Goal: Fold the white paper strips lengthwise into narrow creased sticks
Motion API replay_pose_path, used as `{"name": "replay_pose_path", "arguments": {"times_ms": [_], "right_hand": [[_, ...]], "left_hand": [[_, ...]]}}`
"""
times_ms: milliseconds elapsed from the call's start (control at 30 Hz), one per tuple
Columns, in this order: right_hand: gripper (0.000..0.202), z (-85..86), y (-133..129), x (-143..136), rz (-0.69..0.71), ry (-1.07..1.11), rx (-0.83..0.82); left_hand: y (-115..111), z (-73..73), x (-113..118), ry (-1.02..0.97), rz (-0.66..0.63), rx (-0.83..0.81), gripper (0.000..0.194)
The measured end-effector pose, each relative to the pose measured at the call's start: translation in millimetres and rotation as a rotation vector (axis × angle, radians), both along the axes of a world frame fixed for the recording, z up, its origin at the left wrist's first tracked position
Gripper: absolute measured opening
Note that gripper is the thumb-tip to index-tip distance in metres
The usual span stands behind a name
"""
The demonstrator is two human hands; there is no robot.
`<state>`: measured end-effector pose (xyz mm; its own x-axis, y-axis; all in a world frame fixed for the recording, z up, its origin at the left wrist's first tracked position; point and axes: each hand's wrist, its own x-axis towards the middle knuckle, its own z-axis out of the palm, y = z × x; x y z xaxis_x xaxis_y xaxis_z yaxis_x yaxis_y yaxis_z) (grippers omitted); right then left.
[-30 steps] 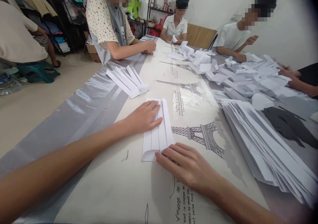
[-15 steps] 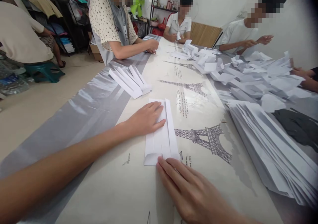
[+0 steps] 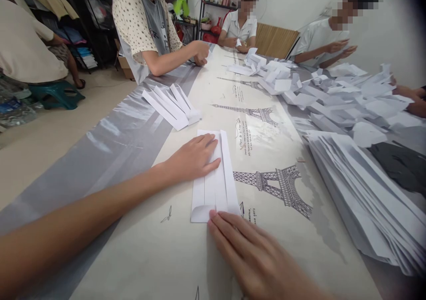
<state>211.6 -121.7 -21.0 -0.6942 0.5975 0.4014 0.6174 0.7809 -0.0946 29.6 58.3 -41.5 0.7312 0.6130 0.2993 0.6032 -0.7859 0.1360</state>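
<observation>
A folded white paper (image 3: 213,189) with long lengthwise flaps lies on the table in front of me; its near end is turned over in a curled fold. My left hand (image 3: 193,158) rests flat on the far half of the paper, fingers stretched out and thumb apart. At the near edge, my right hand (image 3: 254,251) has its fingers pressed together on the fold. Its palm side is hidden. Beyond the left hand lie several folded white paper strips (image 3: 169,107), partly overlapping.
A thick stack of white paper (image 3: 362,202) lies at the right, with a heap of loose folded papers (image 3: 333,96) behind it. A dark cloth-like thing (image 3: 399,164) is beside the stack. People sit or stand around the table (image 3: 133,255). A green stool (image 3: 56,95) is on the left.
My view has shifted slightly. Both hands keep nearly the same places on the paper. Across the table, the hands of the people at the left and far right have moved.
</observation>
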Motion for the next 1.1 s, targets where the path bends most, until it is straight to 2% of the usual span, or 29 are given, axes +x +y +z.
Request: {"name": "replay_pose_path", "arguments": {"times_ms": [133,267,333,400,567,700,867,1100], "right_hand": [[0.024,-1.1,23,8,-0.065,0.328,-0.338],[0.027,3.7,40,15,-0.145,0.392,-0.647],[0.022,7.3,43,17,-0.15,0.404,-0.726],[0.016,10.0,43,18,-0.151,0.41,-0.748],[0.015,12.3,44,19,-0.183,0.382,-0.832],[0.009,12.1,44,18,-0.209,0.354,-0.837],[0.012,9.9,42,13,-0.252,0.343,-0.801],[0.014,8.5,42,13,-0.287,0.342,-0.852]], "left_hand": [[0,0.4,0,0.007,-0.001,-0.032,0.048],[0,1.2,0,-0.005,-0.008,-0.039,0.048],[0,2.0,0,-0.013,-0.01,-0.046,0.047],[-1,2.7,0,-0.008,-0.008,-0.045,0.046],[-1,2.4,0,0.02,0.002,0.001,0.045],[-1,2.2,1,0.035,0.01,-0.006,0.047],[-1,2.9,1,0.016,-0.001,-0.009,0.045],[1,0.7,0,0.025,-0.003,0.014,0.045]]}}
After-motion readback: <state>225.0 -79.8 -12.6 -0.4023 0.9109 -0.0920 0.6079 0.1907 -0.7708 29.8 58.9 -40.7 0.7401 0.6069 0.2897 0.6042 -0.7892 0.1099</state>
